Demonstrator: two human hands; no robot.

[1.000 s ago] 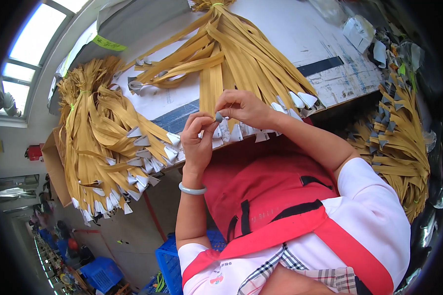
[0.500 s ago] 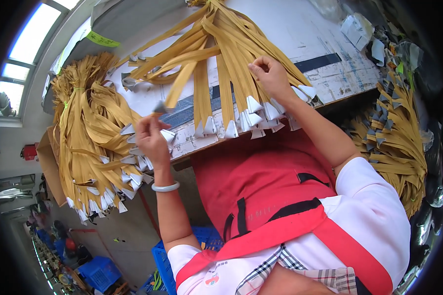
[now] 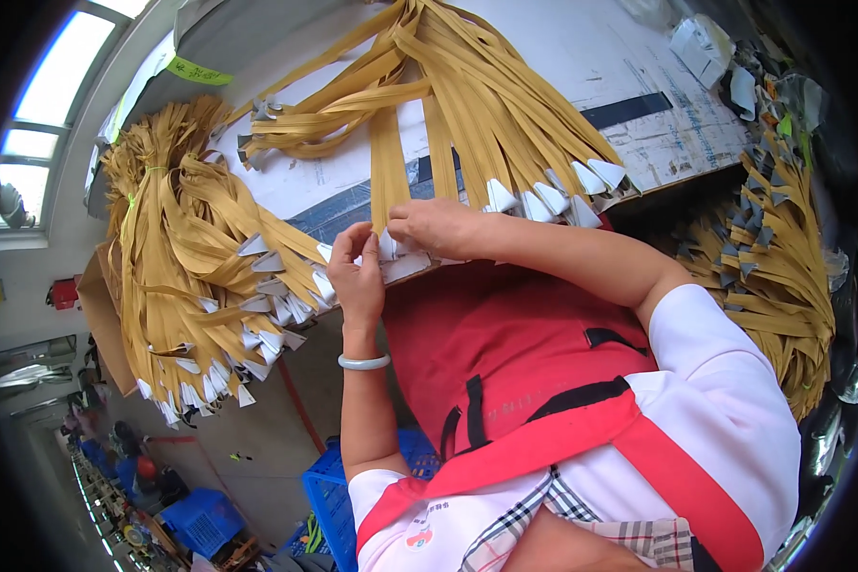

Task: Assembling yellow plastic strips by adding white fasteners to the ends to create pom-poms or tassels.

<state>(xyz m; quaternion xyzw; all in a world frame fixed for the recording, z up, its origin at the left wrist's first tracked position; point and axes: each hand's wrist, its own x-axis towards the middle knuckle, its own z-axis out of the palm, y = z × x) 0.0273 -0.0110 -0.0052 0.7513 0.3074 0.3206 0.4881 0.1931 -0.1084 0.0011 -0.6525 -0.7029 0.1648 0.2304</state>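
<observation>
A fan of long yellow-tan strips (image 3: 524, 105), which look like zipper tapes, lies on the white table, many with folded white tabs at their near ends. At the table's near edge my left hand (image 3: 358, 284) is closed in a pinch beside the white tab (image 3: 386, 246) of one tan strip (image 3: 387, 167). My right hand (image 3: 440, 229) reaches across from the right, its fingertips closed on the same tabbed end. The fingers partly cover that tab. A few strips with grey ends (image 3: 300, 141) curve off to the left.
A thick tied bundle of tan strips (image 3: 143, 257) hangs at the left over a cardboard box (image 3: 103, 319). Another pile with grey tabs (image 3: 753, 276) stands at the right. Below are blue crates (image 3: 326, 496). Clear plastic wrap (image 3: 701, 48) lies at the far right.
My left hand has moved right and no longer holds the raised grey-ended strip. My right hand has come down and left from above the strips to meet it at a white tab.
</observation>
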